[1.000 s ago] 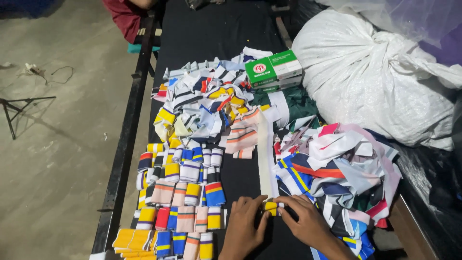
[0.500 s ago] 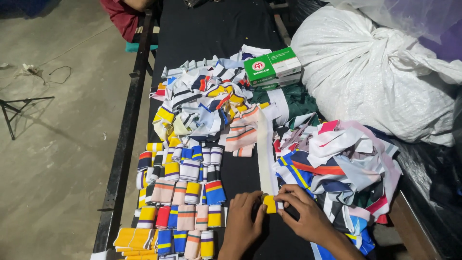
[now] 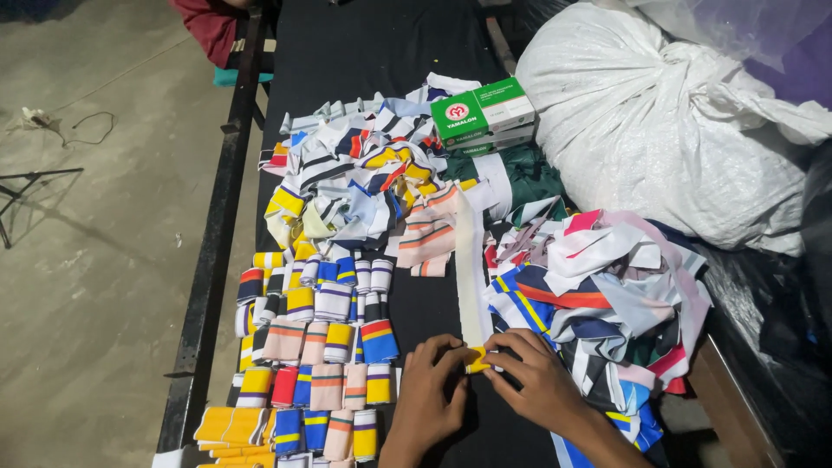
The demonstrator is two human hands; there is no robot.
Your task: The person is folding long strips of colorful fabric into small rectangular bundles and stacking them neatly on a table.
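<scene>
The yellow end (image 3: 477,359) of the long cream strip (image 3: 468,269) now sits more tightly rolled than a second ago, pinched between the left hand (image 3: 429,394) and right hand (image 3: 537,381), low on the dark surface (image 3: 381,52), beside rows of folded striped bands (image 3: 321,347).

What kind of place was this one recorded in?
Probably a small garment workshop: a black table covered with loose striped fabric strips and folded ones in rows, a stuffed white sack alongside, bare concrete floor.
</scene>
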